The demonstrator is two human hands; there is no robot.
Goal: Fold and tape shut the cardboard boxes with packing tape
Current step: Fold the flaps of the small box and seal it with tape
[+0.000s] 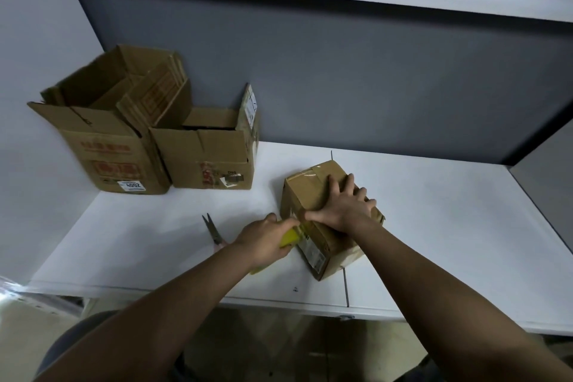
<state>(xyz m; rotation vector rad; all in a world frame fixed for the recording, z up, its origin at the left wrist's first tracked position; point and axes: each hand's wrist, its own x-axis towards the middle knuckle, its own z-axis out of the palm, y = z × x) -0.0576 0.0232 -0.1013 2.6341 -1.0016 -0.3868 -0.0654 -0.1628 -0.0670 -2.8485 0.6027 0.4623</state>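
A small closed cardboard box (310, 195) sits mid-table, with clear tape across its far top end. My right hand (344, 209) lies flat on its top, fingers spread, pressing the flaps down. My left hand (263, 240) grips a yellow tape roll (290, 237) at the box's near-left edge, touching the box side. Two open cardboard boxes stand at the back left: a large one (105, 146) with its flaps up and a smaller one (210, 158) beside it.
A pair of scissors (212, 229) lies on the white table (449, 226) just left of my left hand. A grey partition wall runs behind and to the right. A dark chair seat shows below the table's front edge.
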